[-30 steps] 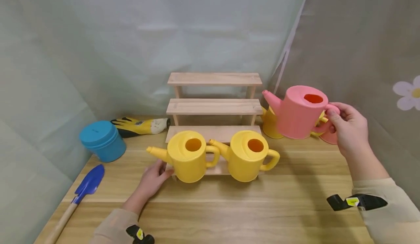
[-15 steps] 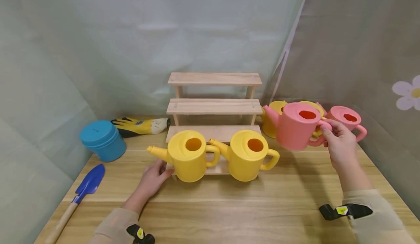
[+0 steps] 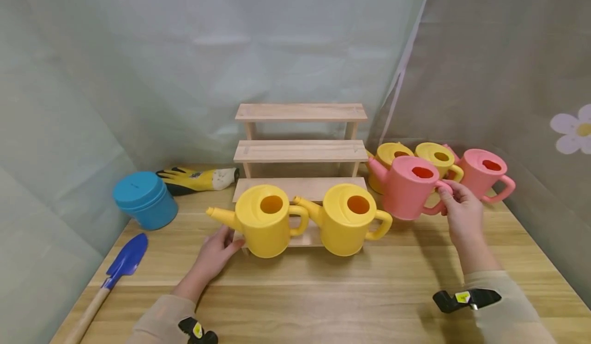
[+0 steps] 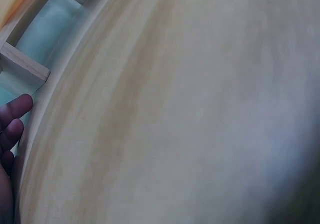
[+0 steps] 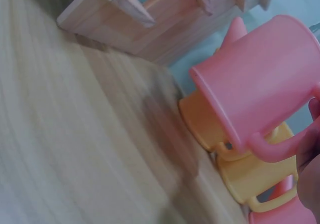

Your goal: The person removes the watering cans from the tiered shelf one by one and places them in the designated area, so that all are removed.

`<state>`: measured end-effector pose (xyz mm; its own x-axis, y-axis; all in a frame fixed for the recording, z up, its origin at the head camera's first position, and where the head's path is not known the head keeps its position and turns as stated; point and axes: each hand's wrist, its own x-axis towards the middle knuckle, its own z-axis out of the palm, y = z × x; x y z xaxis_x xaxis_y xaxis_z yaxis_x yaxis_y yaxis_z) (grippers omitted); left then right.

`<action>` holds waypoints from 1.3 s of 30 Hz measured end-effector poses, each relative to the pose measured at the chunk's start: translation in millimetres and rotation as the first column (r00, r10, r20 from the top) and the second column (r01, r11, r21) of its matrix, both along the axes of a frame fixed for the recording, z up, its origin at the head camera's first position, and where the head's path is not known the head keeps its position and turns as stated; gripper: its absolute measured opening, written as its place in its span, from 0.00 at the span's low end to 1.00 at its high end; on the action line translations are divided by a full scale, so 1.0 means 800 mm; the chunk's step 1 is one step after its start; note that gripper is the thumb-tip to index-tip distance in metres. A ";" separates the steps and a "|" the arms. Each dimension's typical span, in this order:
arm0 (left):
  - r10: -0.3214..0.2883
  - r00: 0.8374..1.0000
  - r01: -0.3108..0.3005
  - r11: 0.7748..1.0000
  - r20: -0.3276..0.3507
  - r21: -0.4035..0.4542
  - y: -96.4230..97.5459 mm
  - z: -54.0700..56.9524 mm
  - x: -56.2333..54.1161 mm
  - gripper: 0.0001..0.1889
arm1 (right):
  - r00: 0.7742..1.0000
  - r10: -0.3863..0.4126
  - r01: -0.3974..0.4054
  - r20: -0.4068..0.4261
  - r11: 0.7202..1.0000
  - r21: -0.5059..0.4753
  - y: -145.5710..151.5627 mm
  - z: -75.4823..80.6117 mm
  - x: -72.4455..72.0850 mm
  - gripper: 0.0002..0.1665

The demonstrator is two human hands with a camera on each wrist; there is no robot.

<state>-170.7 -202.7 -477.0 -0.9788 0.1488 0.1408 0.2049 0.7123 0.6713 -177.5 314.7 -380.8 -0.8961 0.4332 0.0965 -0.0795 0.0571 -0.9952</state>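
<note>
My right hand (image 3: 464, 213) grips the handle of a pink watering can (image 3: 408, 187), spout pointing left. In the right wrist view, the pink watering can (image 5: 260, 79) is raised above the table, overlapping the yellow cans behind. My left hand (image 3: 214, 254) lies by the left end of the stepped wooden shelf (image 3: 300, 151), its thumb near the lowest step. Loosely bent fingers (image 4: 17, 107) show close to a shelf leg in the left wrist view. Two yellow watering cans (image 3: 263, 231) (image 3: 343, 231) stand side by side on the lowest step, spouts to the left.
Behind the held can stand two yellow watering cans (image 3: 385, 151) (image 3: 434, 151) and another pink one (image 3: 480, 172). At the left are a blue lidded bucket (image 3: 148, 203), a yellow-black glove (image 3: 196, 179) and a blue trowel (image 3: 126, 256). Fabric walls (image 3: 295, 36) border the table (image 3: 323, 298).
My right hand has carried the pink watering can leftward and lower, bringing the cans behind it into view. The left hand and the two yellow cans on the shelf stay put.
</note>
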 end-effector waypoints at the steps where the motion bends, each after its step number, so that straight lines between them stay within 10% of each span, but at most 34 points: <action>1: 0.000 1.000 0.000 1.000 -0.001 -0.001 0.000 0.000 0.000 0.19 | 1.000 -0.003 0.003 0.003 1.000 -0.002 -0.001 -0.002 -0.001 0.17; 16: 0.006 1.000 -0.006 1.000 -0.003 0.003 -0.001 -0.002 0.000 0.17 | 0.997 0.019 -0.019 0.069 1.000 0.008 -0.008 -0.035 -0.003 0.19; 29: -0.001 1.000 0.001 1.000 -0.008 0.001 0.000 -0.001 -0.001 0.18 | 0.993 0.085 -0.098 -0.087 0.984 -0.149 -0.008 -0.056 -0.007 0.09; 39: 0.000 1.000 0.000 1.000 -0.008 0.011 -0.001 -0.002 -0.001 0.17 | 0.993 0.114 -0.116 -0.022 0.985 -0.130 -0.007 -0.062 -0.005 0.20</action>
<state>-171.5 -203.5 -478.5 -0.9776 0.1472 0.1507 0.2106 0.7048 0.6775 -181.8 308.8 -430.1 -0.9398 0.3367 0.0590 -0.0924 -0.0842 -0.9921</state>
